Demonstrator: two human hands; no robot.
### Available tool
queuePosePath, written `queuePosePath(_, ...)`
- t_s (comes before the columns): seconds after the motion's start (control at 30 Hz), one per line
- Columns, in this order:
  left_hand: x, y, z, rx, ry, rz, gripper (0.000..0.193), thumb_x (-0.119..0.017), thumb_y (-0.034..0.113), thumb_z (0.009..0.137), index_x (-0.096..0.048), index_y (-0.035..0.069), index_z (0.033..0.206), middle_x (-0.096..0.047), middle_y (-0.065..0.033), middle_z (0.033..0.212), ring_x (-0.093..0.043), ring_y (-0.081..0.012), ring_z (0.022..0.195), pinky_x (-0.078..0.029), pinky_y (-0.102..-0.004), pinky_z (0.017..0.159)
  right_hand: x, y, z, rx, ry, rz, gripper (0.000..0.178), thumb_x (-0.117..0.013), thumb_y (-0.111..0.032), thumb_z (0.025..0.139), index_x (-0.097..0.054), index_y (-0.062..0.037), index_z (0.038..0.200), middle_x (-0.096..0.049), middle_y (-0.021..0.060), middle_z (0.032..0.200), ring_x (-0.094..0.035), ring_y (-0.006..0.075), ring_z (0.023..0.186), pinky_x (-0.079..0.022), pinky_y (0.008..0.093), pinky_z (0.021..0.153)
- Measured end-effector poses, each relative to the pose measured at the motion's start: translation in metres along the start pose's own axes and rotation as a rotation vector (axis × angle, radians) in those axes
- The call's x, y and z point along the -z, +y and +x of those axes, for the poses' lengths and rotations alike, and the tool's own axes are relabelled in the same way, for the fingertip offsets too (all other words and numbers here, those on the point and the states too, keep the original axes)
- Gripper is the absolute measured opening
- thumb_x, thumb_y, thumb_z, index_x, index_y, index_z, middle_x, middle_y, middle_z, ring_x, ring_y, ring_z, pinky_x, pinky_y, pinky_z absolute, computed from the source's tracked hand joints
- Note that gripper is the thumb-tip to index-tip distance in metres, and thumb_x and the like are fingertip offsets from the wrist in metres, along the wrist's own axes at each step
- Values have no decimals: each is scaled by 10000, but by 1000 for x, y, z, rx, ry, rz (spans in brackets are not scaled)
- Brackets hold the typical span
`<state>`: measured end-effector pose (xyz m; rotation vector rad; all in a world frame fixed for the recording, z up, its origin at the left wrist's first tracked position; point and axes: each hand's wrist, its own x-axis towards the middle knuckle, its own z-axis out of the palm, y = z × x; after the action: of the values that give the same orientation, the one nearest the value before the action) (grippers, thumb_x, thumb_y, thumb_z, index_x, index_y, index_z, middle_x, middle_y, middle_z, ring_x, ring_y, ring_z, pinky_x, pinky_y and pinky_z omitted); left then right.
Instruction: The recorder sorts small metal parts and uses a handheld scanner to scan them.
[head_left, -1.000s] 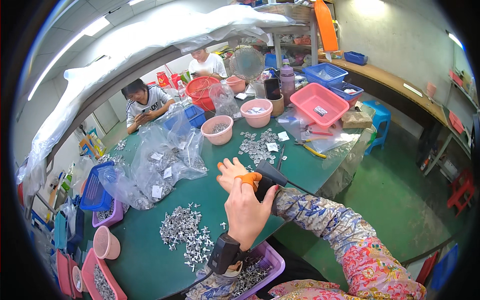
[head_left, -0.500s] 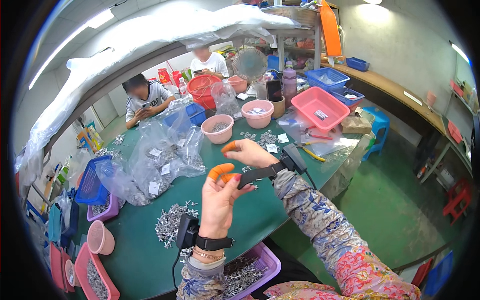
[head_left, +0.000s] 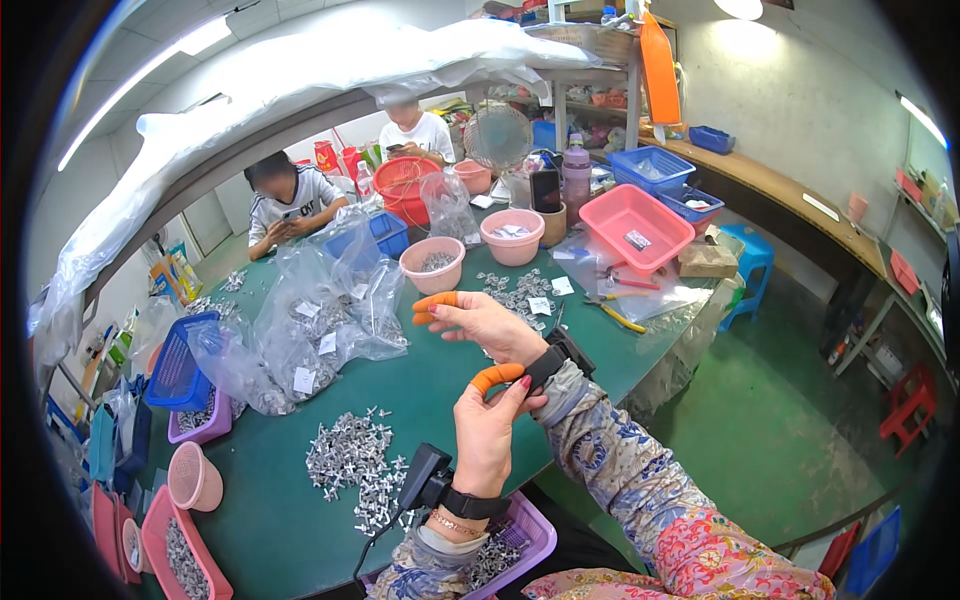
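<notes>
My left hand (head_left: 484,440), with orange finger cots, pinches the black strap (head_left: 543,368) at my right wrist. The strap lies close around that wrist, and a small black box (head_left: 572,350) sits on it. My right hand (head_left: 497,330) is held over the green table, palm down, fingers stretched to the left, with orange cots on them; it holds nothing I can see. Another black strap (head_left: 474,505) with a black device (head_left: 426,476) and cable is on my left wrist. Beside my left hand lies a heap of small grey metal parts (head_left: 347,455).
A purple basket (head_left: 540,535) of metal parts stands at the table's near edge. Clear plastic bags (head_left: 310,300), pink bowls (head_left: 432,264), a pink tray (head_left: 637,226) and pliers (head_left: 622,316) are on the table (head_left: 270,450). Two people sit across it. A blue stool (head_left: 748,275) stands right.
My left hand has moved right and down, bringing the strap's loose end in against my right wrist. My right hand's fingers have straightened to the left. The view has shifted slightly.
</notes>
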<state>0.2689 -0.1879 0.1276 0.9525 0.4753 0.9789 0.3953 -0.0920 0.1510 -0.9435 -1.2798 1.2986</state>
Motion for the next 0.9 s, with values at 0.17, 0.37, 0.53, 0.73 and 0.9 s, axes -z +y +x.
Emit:
queuePosePath(0.17, 2, -11, -2, -187, -7, 127, 211, -660, -26, 933, -621, -24, 1140, -682, -67, 1001, -664, -115, 850, -572, -271, 764, -7, 3, 1, 21, 32, -49, 337, -624, -260, 1004, -648, -68, 1280, -688, 33, 1198, -609, 125, 1066, -469, 292, 941)
queuePosePath(0.37, 6, -16, -3, -316, 7, 268, 251, -697, -25, 907, -591, -16, 1134, -659, -46, 1007, -628, -106, 928, -513, -255, 858, -8, -7, -2, 157, 228, -532, 296, -630, -165, 984, -663, -7, 1232, -707, 69, 1156, -636, 124, 1038, -491, 301, 946)
queuePosePath(0.53, 7, -19, -9, -235, -46, 111, 450, -717, -17, 888, -457, 5, 1255, -558, -84, 1196, -575, -157, 1119, -510, -298, 931, -26, -25, -26, 21, -289, 726, 410, -614, -246, 1007, -557, -35, 1355, -680, 73, 1193, -646, 119, 946, -515, 285, 858)
queuePosePath(0.73, 23, 4, -35, 13, -82, 175, 592, -725, 39, 906, -384, -50, 1382, -556, -163, 1308, -643, -186, 1029, -511, -274, 873, -57, -36, -48, 364, 5, -507, 268, -687, -225, 939, -700, -36, 1129, -704, 67, 996, -643, 171, 905, -517, 338, 824)
queuePosePath(0.9, 35, 42, -69, -269, -46, 941, 220, -708, 12, 883, -658, -39, 1092, -705, -91, 953, -664, -160, 979, -513, -296, 883, -26, 7, -62, 647, 83, -1858, 68, -642, -152, 783, -649, -96, 820, -598, 42, 804, -568, 226, 885, -414, 348, 792)
